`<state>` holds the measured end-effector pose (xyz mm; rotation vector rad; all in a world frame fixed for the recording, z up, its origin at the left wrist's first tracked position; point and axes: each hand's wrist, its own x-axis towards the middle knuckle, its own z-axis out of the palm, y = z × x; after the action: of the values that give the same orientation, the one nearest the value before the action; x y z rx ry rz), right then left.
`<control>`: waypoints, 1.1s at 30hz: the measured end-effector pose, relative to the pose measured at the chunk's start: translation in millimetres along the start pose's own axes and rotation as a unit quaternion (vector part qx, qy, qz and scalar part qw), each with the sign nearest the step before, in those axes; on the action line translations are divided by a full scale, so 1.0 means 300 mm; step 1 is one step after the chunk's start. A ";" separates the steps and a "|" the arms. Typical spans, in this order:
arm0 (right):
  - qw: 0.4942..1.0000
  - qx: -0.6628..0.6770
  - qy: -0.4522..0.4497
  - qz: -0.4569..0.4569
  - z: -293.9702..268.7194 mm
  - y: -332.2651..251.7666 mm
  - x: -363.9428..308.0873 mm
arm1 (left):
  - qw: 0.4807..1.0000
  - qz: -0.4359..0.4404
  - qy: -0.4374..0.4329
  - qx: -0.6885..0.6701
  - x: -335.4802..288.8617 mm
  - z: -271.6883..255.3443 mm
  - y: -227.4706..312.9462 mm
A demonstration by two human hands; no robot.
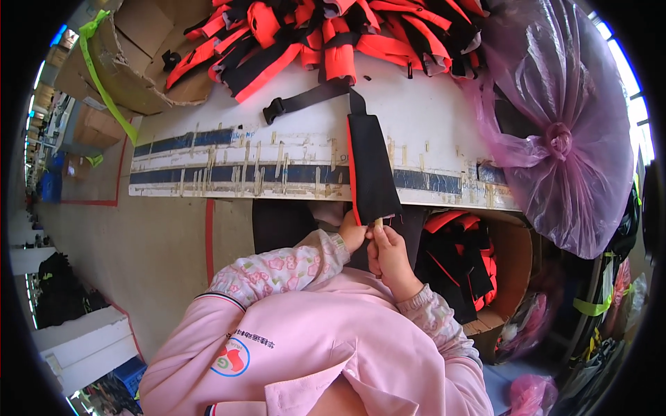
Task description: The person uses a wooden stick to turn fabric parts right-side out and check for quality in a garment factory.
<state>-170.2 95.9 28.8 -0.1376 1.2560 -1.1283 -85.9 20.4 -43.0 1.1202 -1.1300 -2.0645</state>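
Evidently, pinching grip apiece: left hand [353, 234] on black band [374, 166], right hand [393, 258] on pale strip [379, 222]

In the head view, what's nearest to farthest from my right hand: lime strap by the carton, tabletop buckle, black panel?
1. Black panel: lower end at your right hand.
2. Tabletop buckle: ahead, leftward.
3. Lime strap: far upper left.

The strap [375, 166] overhangs the table [430, 139], heap [338, 52] behind it, carton [142, 31] left, bag [555, 187] right.
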 end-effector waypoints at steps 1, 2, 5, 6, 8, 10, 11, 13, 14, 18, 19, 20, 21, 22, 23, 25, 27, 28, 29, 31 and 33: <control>1.000 -0.015 0.009 -0.003 -0.005 0.008 0.000 | 1.000 -0.010 0.005 -0.014 0.004 -0.002 -0.005; 1.000 -0.014 0.008 -0.008 -0.008 0.011 0.005 | 0.999 -0.020 0.011 -0.029 0.008 -0.003 -0.009; 0.995 -0.090 0.010 -0.052 -0.028 0.015 0.002 | 0.997 -0.010 -0.009 -0.071 -0.002 -0.013 -0.026; 0.985 -0.152 0.020 -0.077 -0.054 0.009 -0.004 | 0.993 -0.016 -0.023 -0.113 -0.003 -0.003 -0.007; 0.971 -0.214 0.034 -0.104 -0.121 0.002 -0.027 | 0.995 0.008 -0.031 -0.094 -0.023 -0.004 0.032; 0.907 -0.392 0.033 -0.148 -0.221 -0.016 -0.075 | 0.995 0.043 -0.031 -0.082 -0.025 -0.024 0.120; 0.855 -0.466 0.051 -0.223 -0.238 -0.040 -0.108 | 0.990 0.102 -0.016 -0.092 -0.014 -0.081 0.157; 0.765 -0.531 0.104 -0.350 -0.363 -0.079 -0.119 | 0.987 0.136 0.004 -0.090 0.059 -0.184 0.245; 0.720 -0.531 0.125 -0.429 -0.399 -0.118 -0.116 | 0.987 0.120 0.053 -0.090 0.090 -0.218 0.294; 0.596 -0.622 0.265 -0.433 -0.510 -0.327 -0.049 | 0.996 0.010 -0.016 -0.086 0.121 -0.208 0.386; 0.557 -0.649 0.278 -0.438 -0.504 -0.386 -0.024 | 0.995 -0.002 -0.058 -0.087 0.114 -0.188 0.357; 0.515 -0.674 0.289 -0.444 -0.489 -0.450 0.003 | 0.993 -0.035 -0.092 -0.063 0.095 -0.169 0.336; 0.467 -0.665 0.280 -0.510 -0.473 -0.522 0.046 | 0.991 -0.049 -0.094 -0.080 0.073 -0.150 0.301; 0.459 -0.636 0.280 -0.553 -0.427 -0.603 0.087 | 0.994 -0.068 -0.070 -0.049 0.070 -0.187 0.216; 0.438 -0.622 0.278 -0.586 -0.409 -0.686 0.113 | 0.992 -0.107 -0.062 -0.034 0.056 -0.171 0.183; 0.383 -0.635 0.291 -0.605 -0.425 -0.848 0.168 | 0.993 -0.063 -0.094 0.015 0.030 -0.141 0.155; 0.417 -0.657 0.327 -0.537 -0.575 -0.972 0.259 | 0.987 -0.073 -0.139 0.040 0.052 -0.113 0.161; 0.507 -0.593 0.320 -0.538 -0.737 -0.997 0.326 | 0.987 -0.063 -0.141 0.039 0.026 -0.073 0.232; 0.537 -0.676 0.304 -0.403 -0.744 -1.050 0.372 | 0.985 -0.076 -0.151 0.020 0.074 -0.124 0.117; 0.502 -0.734 0.287 -0.355 -0.943 -1.060 0.492 | 0.995 -0.030 -0.088 -0.022 0.023 -0.086 0.191; 0.306 -0.771 0.138 -0.541 -1.297 -1.120 0.554 | 0.991 -0.025 -0.125 -0.040 0.051 -0.080 0.167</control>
<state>-698.6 -7.0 -16.0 -2.7350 2.2026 -0.3276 -70.4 -26.7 -13.6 0.8785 -1.1317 -2.3172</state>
